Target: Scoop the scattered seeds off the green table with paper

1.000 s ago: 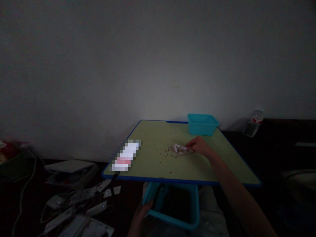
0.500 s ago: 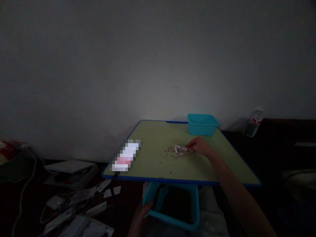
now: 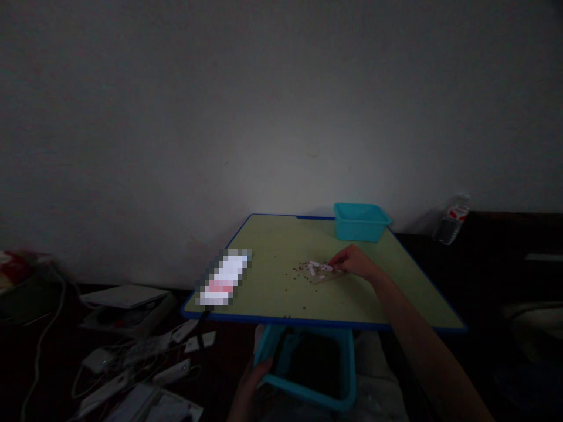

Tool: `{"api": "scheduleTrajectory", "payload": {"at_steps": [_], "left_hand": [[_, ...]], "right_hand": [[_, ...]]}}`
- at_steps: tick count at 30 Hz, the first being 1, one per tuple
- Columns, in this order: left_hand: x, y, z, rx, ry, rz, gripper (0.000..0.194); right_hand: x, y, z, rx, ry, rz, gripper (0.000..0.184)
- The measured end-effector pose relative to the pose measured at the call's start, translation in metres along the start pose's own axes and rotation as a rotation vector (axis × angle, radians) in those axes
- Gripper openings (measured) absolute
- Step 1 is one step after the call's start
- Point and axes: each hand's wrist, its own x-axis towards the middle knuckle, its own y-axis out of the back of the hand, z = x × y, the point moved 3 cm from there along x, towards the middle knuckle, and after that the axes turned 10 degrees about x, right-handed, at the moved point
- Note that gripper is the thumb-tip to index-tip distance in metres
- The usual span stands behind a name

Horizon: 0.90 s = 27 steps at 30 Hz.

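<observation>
My left hand [image 3: 256, 376] grips the left rim of a blue plastic basin [image 3: 323, 400] below the table's front edge. Dark material, too dim to identify, lies inside that basin. Over the table, my right hand [image 3: 355, 262] reaches in from the right with its fingers pinched together. Its fingertips are at a few small white strips [image 3: 313, 269], and whatever they hold is hidden. Beneath the strips lies a flat, see-through sheet or bag [image 3: 323, 279]. Small dark grains [image 3: 301, 268] are scattered around it, mostly to the left.
The light green table [image 3: 264, 234] has a blue edge. A second blue basin [image 3: 360, 228] stands at its back right corner, and a blurred-out lit phone [image 3: 225, 278] at the left. Cables and white boxes [image 3: 127, 296] clutter the left side; a bottle [image 3: 453, 221] leans far right.
My right hand's fingertips have shifted slightly left, and the white strips and the clear sheet under them have moved a little. My left hand stays on the basin.
</observation>
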Motion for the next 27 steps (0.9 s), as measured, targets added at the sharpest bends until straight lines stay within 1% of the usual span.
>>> {"api": "scheduleTrajectory", "payload": {"at_steps": [4, 8, 10, 14, 18, 21, 23, 25, 27], "left_hand": [[0.0, -0.002, 0.0, 0.0, 0.016, -0.016, 0.059], [-0.004, -0.004, 0.003, 0.003, -0.04, -0.03, 0.047], [-0.007, -0.004, 0.005, 0.026, -0.043, -0.034, 0.046], [-0.016, -0.008, 0.012, 0.041, -0.049, -0.028, 0.052], [-0.023, -0.01, 0.014, 0.042, 0.031, 0.014, 0.05], [-0.024, -0.01, 0.013, 0.024, 0.033, -0.004, 0.059], [-0.022, -0.01, 0.011, 0.014, 0.061, 0.013, 0.067], [-0.021, -0.009, 0.008, 0.014, 0.103, 0.036, 0.069], [-0.018, -0.009, 0.006, -0.01, 0.1, 0.019, 0.066]], "right_hand": [[0.002, 0.0, 0.002, -0.026, 0.036, 0.015, 0.028], [0.005, 0.002, 0.006, -0.076, 0.039, 0.086, 0.025], [0.006, 0.003, 0.009, -0.076, 0.034, 0.115, 0.025], [0.007, 0.003, 0.011, -0.07, 0.029, 0.127, 0.026], [0.004, 0.003, 0.007, -0.06, 0.025, 0.109, 0.025], [0.003, 0.002, 0.004, -0.055, 0.031, 0.091, 0.025], [0.003, 0.001, 0.004, -0.048, 0.036, 0.087, 0.024], [0.004, 0.0, 0.005, -0.037, 0.041, 0.077, 0.025], [0.005, -0.002, 0.006, -0.033, 0.053, 0.072, 0.025]]}}
